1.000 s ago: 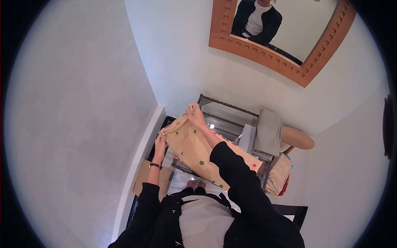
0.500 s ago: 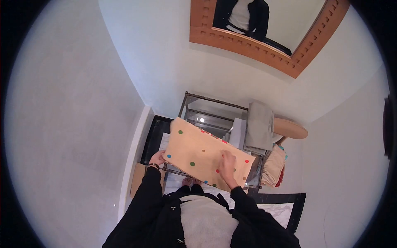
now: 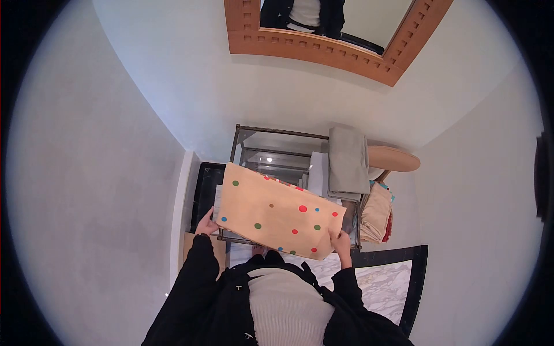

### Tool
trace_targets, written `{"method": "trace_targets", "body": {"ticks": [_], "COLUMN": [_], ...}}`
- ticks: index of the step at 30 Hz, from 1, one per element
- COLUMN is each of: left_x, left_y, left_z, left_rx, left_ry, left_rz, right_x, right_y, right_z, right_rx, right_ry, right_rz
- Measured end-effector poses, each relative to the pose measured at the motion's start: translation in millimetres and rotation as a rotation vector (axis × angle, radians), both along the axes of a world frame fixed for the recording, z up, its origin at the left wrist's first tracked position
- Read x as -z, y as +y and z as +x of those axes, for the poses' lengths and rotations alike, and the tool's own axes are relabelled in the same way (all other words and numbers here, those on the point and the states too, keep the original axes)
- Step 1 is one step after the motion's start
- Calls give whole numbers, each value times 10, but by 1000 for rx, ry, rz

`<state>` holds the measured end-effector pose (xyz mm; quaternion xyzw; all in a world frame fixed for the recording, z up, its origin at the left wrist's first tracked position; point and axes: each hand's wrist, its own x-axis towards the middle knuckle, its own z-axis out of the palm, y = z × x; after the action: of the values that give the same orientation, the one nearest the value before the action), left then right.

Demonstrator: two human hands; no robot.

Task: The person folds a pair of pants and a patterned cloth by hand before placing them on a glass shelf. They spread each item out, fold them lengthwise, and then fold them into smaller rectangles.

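A folded peach cloth [image 3: 277,216] with red, green, blue and brown dots lies at a tilt above the front of a glass-topped rack. At its lower left corner, my left hand [image 3: 206,224] grips the edge, with some fingers hidden by the fabric. My right hand [image 3: 341,242] pinches the right edge near the lower corner. Between the hands the fabric looks fairly flat, and layered edges show along its far side.
The metal-framed glass rack [image 3: 283,134] stands against the wall and carries a folded grey cloth [image 3: 348,161] and a white item [image 3: 317,173]. To the right are a round-topped wooden chair [image 3: 395,158] and folded beige fabric [image 3: 376,216]. A wood-framed mirror [image 3: 311,49] hangs above.
My right hand has moved from the cloth's top surface to its right edge and now grips there. My left hand stays at the left corner. The camera view has shifted slightly.
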<state>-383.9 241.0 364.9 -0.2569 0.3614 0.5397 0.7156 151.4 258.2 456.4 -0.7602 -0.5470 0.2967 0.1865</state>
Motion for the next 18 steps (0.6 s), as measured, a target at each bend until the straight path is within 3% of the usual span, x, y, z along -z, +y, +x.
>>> {"method": "trace_targets", "body": {"ticks": [1, 2, 4, 7, 9, 12, 15, 18], "left_x": [-147, -239, -356, -255, -130, 267, -333, -701], "left_y": [-69, -161, -269, -380, -366, -205, -185, -224], "left_z": [33, 43, 69, -27, -44, -274, -151, -56], "left_rx": [320, 639, 867, 611, 456, 231, 282, 409], "left_ry": [447, 895, 1309, 1222, 1173, 457, 578, 822], "left_rz": [12, 25, 102, 337, 555, 382, 277, 179], "right_x": [24, -5, -114, -714, -903, -1303, -1323, -1002], "right_y": [29, 50, 89, 177, 236, 290, 316, 339], "right_z": [26, -21, -107, -134, -58, -5, 214, 382], "right_rx": [-59, -71, -96, -143, -126, -116, -126, -126], "right_ry": [99, 94, 81, -134, -186, -150, -106, -54], "right_rz": [-41, 102, 386, 237, 271, 350, 310, 315]}}
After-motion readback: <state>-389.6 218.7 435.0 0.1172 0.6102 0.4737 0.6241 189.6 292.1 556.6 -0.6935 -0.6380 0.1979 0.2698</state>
